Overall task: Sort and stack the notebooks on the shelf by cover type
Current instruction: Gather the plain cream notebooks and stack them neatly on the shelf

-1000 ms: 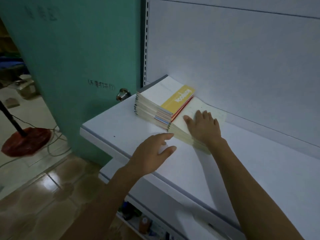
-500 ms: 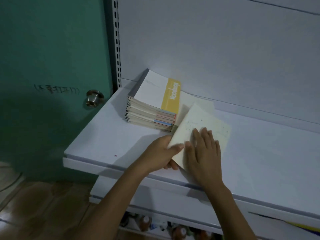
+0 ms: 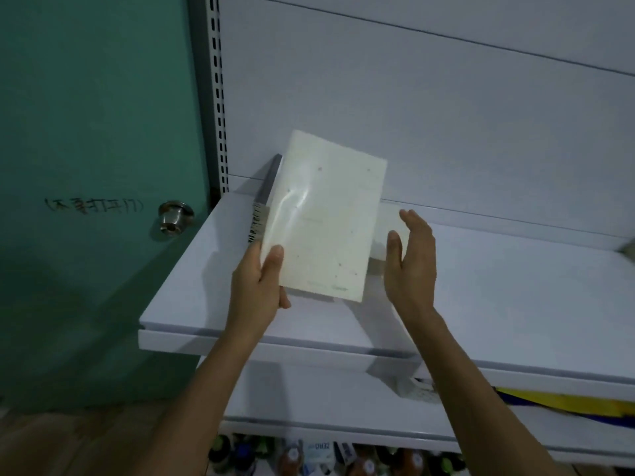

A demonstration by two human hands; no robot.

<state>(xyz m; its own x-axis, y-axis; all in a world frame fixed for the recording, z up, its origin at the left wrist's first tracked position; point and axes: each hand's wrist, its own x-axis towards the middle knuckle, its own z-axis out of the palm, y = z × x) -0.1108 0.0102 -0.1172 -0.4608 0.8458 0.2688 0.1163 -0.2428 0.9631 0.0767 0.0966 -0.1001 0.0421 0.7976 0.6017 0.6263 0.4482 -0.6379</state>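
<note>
So here's the bit that matters: the left hand (image 3: 259, 286) has the cream notebook (image 3: 326, 218) by its lower left corner only, thumb laid on the front cover and the other fingers tucked behind, so nearly all of the book sits up at 12 to 1 o'clock from the grip. Its long axis runs roughly 6 to 12, leaning a touch toward 1, and it's held up off the shelf (image 3: 498, 304) with the cover facing the camera. The cover is glossy enough to catch a glare. The right hand (image 3: 410, 259) is at 3 o'clock of the book, just beside its right edge, with the fingers straight-ish, the palm turned in and nothing in it. I can't see it touching the cover. Behind the book, at about 11 o'clock from the left hand, a grey spine and some page edges of the stack (image 3: 263, 204) poke out, the rest being hidden. A pale pile (image 3: 385, 218) shows in the gap between the book's right edge and the right fingers, and it looks like the same cream cover type, though I wouldn't swear to it. If that's the destination, my guess is the right hand is the nearer one to steady the free edge, since a one-corner hold on a floppy book wants support on the 3 o'clock side before it goes down flat.
</note>
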